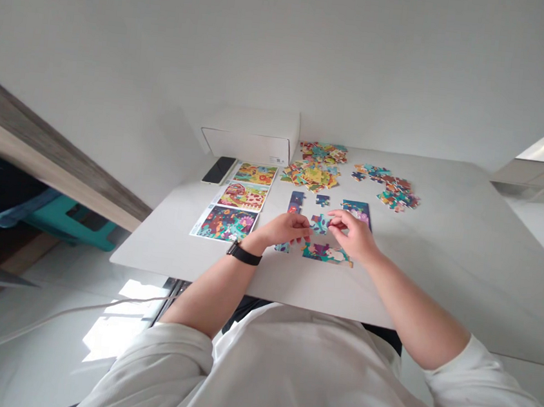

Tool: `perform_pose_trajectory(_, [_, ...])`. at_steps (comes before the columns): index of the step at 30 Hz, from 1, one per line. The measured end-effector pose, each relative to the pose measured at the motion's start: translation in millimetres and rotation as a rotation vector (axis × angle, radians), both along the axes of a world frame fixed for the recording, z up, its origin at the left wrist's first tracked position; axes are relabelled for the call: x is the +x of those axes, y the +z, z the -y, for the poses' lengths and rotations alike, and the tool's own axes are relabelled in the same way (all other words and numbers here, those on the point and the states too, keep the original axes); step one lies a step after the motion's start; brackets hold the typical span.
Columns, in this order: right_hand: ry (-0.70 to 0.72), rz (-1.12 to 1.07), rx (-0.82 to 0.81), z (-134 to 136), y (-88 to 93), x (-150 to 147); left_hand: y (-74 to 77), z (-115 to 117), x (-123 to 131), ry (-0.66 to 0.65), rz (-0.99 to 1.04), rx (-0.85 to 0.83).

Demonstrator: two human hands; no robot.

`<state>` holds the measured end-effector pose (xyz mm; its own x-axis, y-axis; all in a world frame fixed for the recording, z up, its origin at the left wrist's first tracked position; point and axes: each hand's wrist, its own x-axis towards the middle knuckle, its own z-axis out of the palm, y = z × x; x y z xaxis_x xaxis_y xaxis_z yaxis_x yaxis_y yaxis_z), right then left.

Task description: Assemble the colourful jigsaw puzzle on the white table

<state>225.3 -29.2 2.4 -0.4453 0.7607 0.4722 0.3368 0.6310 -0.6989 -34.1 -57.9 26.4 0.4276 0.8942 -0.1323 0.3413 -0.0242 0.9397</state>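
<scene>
My left hand (287,230), with a black band on its wrist, and my right hand (353,234) face each other over the white table. Between their fingertips is a teal jigsaw puzzle piece (319,224), pinched from both sides; it may be more than one piece joined. Below it lies a joined strip of puzzle pieces (327,254) with purple and white shapes. A dark blue puzzle section (296,201) shows beyond my left hand, another purple-blue section (356,207) beyond my right. One loose dark blue piece (322,200) sits between them. My fingers partly cover the pieces beneath.
Piles of yellow pieces (311,175) and mixed pieces (399,194) lie farther back. To the left are a sheet with three printed pictures (228,223) and a phone (220,170). A white box (246,144) stands against the wall. A teal stool (75,222) is on the floor.
</scene>
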Motion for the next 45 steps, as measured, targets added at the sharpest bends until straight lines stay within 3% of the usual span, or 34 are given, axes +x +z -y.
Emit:
perform_pose_trajectory(18, [-0.017, -0.025, -0.028, -3.0, 1.7, 0.1, 7.3, 3.1, 1.0, -0.016, -0.028, 0.016])
perform_pose_trajectory(23, [0.002, -0.001, -0.031, -0.7, 4.4, 0.5, 3.3, -0.8, 0.7, 0.139, 0.015, 0.074])
perform_pose_trajectory(29, [0.156, 0.150, -0.029, 8.3, 11.7, -2.5, 6.6, -6.2, -13.2, 0.298, 0.045, 0.228])
perform_pose_trajectory(34, [0.094, 0.128, -0.013, 5.1, 9.3, -0.8, 14.2, -10.1, -28.8, 0.405, 0.067, 0.322])
perform_pose_trajectory(45, [0.074, 0.130, -0.027, 4.1, 6.2, -1.2, 9.4, -10.5, -30.4, 0.335, -0.092, 0.301])
